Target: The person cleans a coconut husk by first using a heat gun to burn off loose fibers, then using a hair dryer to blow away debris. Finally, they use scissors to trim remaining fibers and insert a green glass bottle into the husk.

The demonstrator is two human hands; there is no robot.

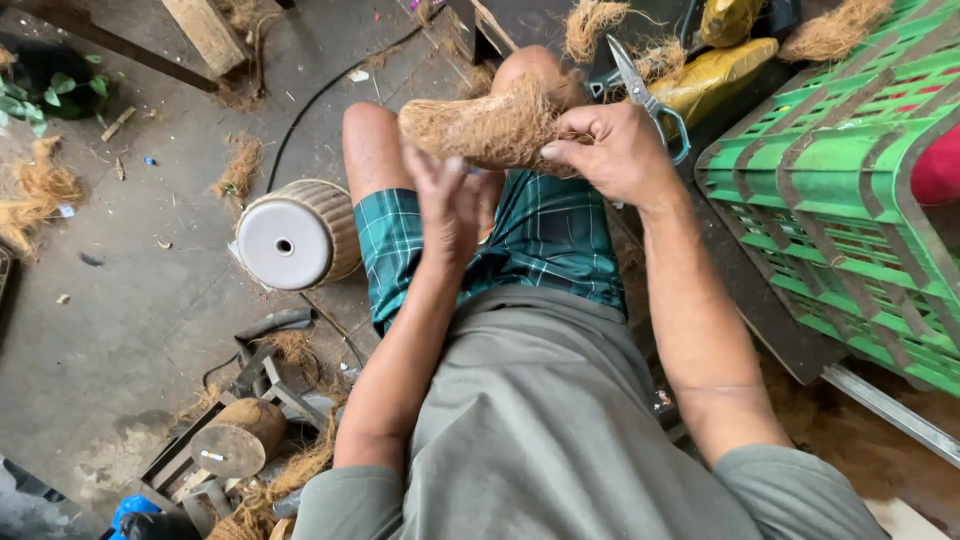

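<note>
A brown bundle of coconut fibre (480, 128) lies over my knees, above green plaid shorts. My right hand (620, 150) grips its right end and also holds a pair of scissors (650, 95) with pale blue handles, blades pointing up and away. My left hand (450, 200) is blurred, fingers spread, just under the bundle's near side and touching or nearly touching it.
A green plastic crate (850, 190) stands at my right. A white ribbed pot (295, 235) lies on its side on the concrete floor at my left. A round wooden block (235, 440) on a stand sits lower left. Loose fibre clumps (35, 195) lie scattered about.
</note>
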